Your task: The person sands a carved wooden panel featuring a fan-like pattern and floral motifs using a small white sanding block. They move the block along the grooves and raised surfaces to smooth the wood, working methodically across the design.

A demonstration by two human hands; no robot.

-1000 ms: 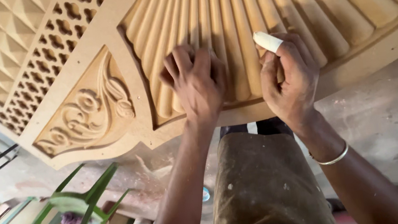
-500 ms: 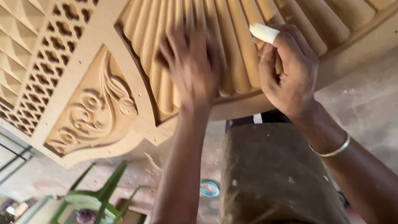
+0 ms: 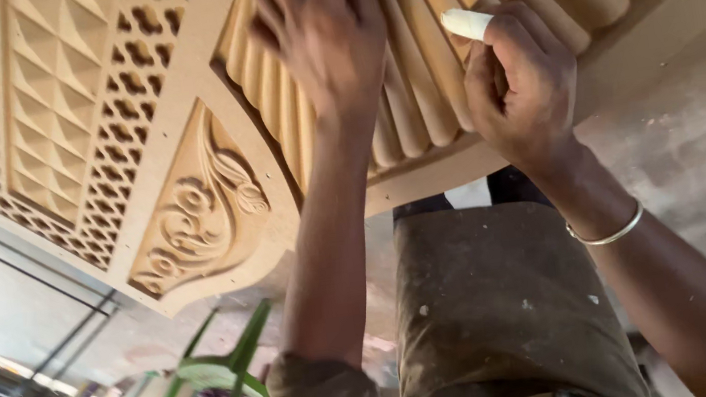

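A large carved wooden panel (image 3: 184,138) fills the top of the head view, with fluted ribs (image 3: 420,82) fanning out, a floral scroll relief (image 3: 198,217) and lattice work (image 3: 55,109). My left hand (image 3: 319,28) lies flat on the ribs, fingers spread, blurred by motion. My right hand (image 3: 518,84) rests on the ribs near the panel's lower edge, fingers curled; one finger is wrapped in white tape (image 3: 468,24). A metal bangle (image 3: 613,234) sits on that wrist.
A green plastic chair (image 3: 216,395) stands on the dusty floor at lower left. Thin dark metal rods (image 3: 40,282) run along the left. My brown trousers (image 3: 493,316) fill the bottom centre. Grey concrete floor (image 3: 696,138) lies to the right.
My left hand has slid up the fluted ribs, away from the panel's lower edge. The right hand has stayed in place. The view has come closer to the panel.
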